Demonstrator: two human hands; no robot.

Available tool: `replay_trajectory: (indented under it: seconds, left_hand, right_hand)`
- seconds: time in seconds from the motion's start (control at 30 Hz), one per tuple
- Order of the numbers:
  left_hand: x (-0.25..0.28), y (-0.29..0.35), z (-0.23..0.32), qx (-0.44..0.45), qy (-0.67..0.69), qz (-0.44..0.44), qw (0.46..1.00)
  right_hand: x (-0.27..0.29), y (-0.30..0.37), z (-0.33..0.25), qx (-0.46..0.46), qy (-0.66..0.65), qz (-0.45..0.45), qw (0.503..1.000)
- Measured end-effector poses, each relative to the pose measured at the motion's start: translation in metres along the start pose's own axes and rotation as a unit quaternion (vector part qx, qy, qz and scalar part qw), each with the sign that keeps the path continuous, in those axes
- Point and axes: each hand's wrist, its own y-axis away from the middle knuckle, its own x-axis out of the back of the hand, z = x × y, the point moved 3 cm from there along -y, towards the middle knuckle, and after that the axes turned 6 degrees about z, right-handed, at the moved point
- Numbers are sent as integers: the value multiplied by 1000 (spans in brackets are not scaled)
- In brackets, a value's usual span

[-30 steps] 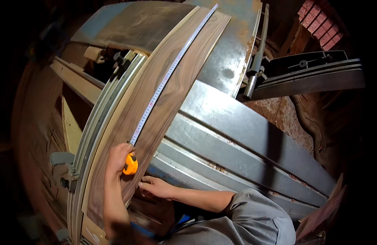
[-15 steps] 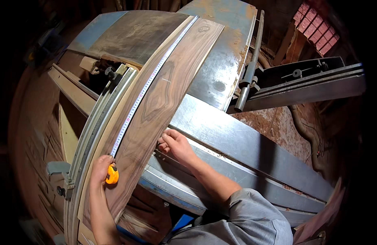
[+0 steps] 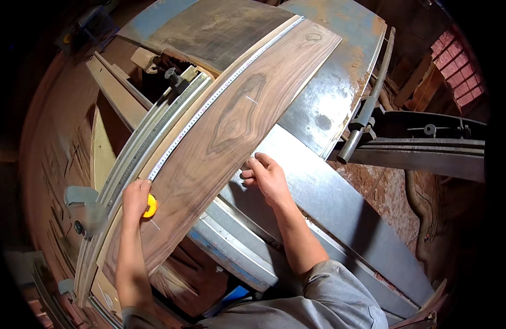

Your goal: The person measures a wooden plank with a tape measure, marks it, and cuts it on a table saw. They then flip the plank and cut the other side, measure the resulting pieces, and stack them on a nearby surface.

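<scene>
A long dark-grained wooden board (image 3: 231, 126) with a pale edge lies across the metal machine table. My left hand (image 3: 135, 200) is closed around a yellow tape measure (image 3: 150, 205) near the board's close end. Its white blade (image 3: 203, 109) runs along the board's left side to the far end. My right hand (image 3: 266, 175) hovers by the board's right edge, fingers pinched together; whatever is between the fingertips is too small to make out. One short white mark (image 3: 252, 100) shows beyond the middle of the board, another (image 3: 155, 225) just below the tape case.
A ribbed metal fence (image 3: 149, 129) with a knob stands left of the board. The bright metal sliding table (image 3: 318, 186) stretches to the right. A round steel bar (image 3: 368, 112) and a long rail (image 3: 422, 159) lie farther right. Loose wood strips (image 3: 118, 90) rest at the left.
The view has shifted, so the board and machine sit farther right and higher. Below the tape case, a white mark now shows. Both hands keep about the same poses.
</scene>
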Motion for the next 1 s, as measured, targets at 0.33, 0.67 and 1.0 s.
replay_trajectory:
  seconds: [0.33,0.67,1.0]
  left_hand:
    - [-3,-18,1,29,-85,-64,994]
    - [0,-27,-12,88,-48,-143,985]
    - [0,-22,-9,121,-24,-118,985]
  right_hand:
    - [-68,85,60,-279,-184,-281,899]
    - [-202,167,195,-320,-338,-231,855]
    - [-198,157,194,-337,-374,-254,826]
